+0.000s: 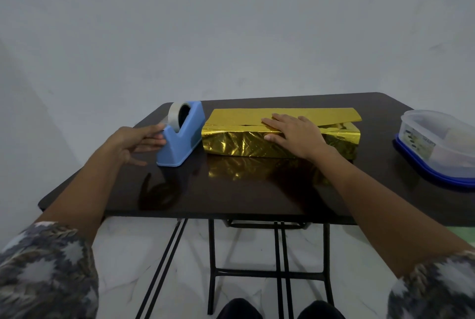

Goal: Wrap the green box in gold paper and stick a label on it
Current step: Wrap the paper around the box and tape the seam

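Pinning the paper (257,144) seam flat on the box near the worktop's (231,190) far edge with the open right hand (293,133); reaching the open, empty left hand (138,141) to the dispenser (180,136), needing a tape strip next

A single wide-angle view looks from head height forward and down over the near edge of the counter (257,190), close enough that both forearms reach in from the bottom corners. It faces the wall beyond the counter's far edge, with the floor underneath visible.
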A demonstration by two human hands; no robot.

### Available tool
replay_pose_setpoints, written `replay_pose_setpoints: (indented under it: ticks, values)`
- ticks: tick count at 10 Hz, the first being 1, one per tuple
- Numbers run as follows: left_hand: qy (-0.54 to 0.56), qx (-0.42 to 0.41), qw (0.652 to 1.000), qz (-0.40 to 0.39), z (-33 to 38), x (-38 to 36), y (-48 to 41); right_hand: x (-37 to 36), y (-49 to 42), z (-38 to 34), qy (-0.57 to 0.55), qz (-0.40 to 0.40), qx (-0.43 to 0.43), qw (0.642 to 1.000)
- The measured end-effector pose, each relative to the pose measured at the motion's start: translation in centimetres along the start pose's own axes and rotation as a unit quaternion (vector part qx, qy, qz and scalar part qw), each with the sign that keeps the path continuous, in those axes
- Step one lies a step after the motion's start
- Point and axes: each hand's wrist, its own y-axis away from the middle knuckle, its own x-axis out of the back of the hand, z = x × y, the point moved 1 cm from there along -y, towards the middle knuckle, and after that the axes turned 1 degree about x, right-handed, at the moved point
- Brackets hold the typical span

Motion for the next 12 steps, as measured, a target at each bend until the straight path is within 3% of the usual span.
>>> replay_pose_setpoints:
  ticks: [2, 5, 8, 9, 11, 12]
  values:
    - [0.081, -0.023, 0.996, -0.017, -0.5, -0.4, -0.1, 0.0, 0.1, 0.1, -0.002, -0.001, -0.001, 1.0]
    - [0.21, -0.114, 0.971, 0.023, -2.1, -1.4, -1.2, 0.0, 0.1, 0.1, -0.003, 0.0, -0.002, 1.0]
    - [0.307, -0.138, 0.941, 0.034, -2.7, -2.1, -1.6, 0.0, 0.1, 0.2, 0.005, 0.003, -0.002, 1.0]
    - [0.315, -0.133, 0.939, 0.032, -2.7, -2.2, -1.4, 0.0, 0.0, 0.2, 0.005, 0.002, -0.006, 1.0]
    - [0.167, -0.071, 0.983, 0.002, -1.3, -0.8, -0.5, 0.0, 0.1, 0.2, 0.0, 0.001, -0.006, 1.0]
    - [0.216, -0.062, 0.974, 0.003, -1.7, -0.8, -0.3, 0.0, 0.1, 0.1, -0.002, 0.006, -0.002, 1.0]
